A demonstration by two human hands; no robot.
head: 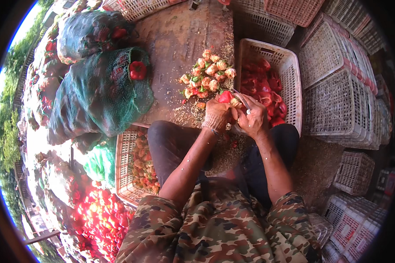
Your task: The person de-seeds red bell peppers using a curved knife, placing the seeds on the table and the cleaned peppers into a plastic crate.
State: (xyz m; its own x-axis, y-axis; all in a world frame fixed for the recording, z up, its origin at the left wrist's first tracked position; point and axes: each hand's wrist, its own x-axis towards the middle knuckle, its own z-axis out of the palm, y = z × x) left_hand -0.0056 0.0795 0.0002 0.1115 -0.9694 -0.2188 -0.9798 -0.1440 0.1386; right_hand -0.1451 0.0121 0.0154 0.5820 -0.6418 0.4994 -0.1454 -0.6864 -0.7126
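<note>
My left hand [216,113], in a knit work glove, holds a red bell pepper [225,97] over the table's near edge. My right hand [252,116] is bare and meets the left at the pepper. It grips a thin, curved metal tool [242,97]; the fingers hide most of it. Between the hands shows a pale, seedy pepper core [236,103]. Just beyond them, a heap of cut-out pepper cores [205,77] with green stems lies on the wooden table [174,42]. Loose seeds are scattered around the heap and stick to both forearms.
At right, a plastic crate [291,72] holds cut red peppers [263,83]. Green mesh sacks [95,88] of peppers lie at left, one with a whole red pepper [138,70] at its mouth. Another crate [125,164] of cores stands by my left knee. Stacked crates [329,102] line the right.
</note>
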